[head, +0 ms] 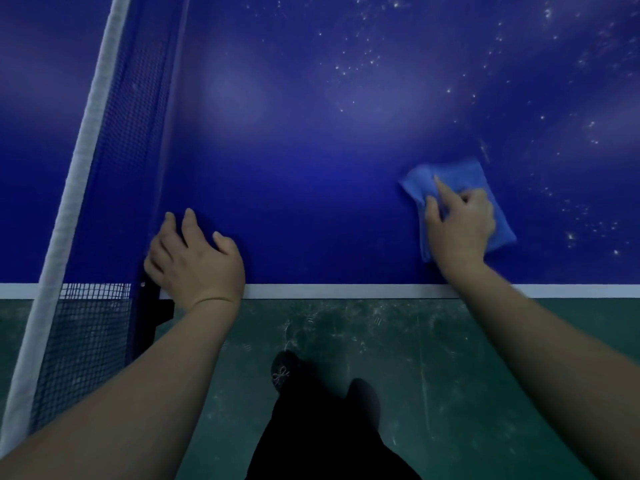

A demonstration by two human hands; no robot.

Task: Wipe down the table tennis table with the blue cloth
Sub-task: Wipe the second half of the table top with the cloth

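Now right hand [459, 225] grips blue cloth [462, 174], long axis pointing away.

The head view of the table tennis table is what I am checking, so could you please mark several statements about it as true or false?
1. The right hand holds the blue cloth down on the table. True.
2. The left hand holds a second cloth. False: it rests bare on the table, close to the net.
3. The net stands to the left of both hands. True.
4. The white specks lie mostly beside the net. False: they are scattered over the right part of the table, past the cloth.
5. The cloth hangs over the table's white edge line. False: it lies wholly on the blue surface.
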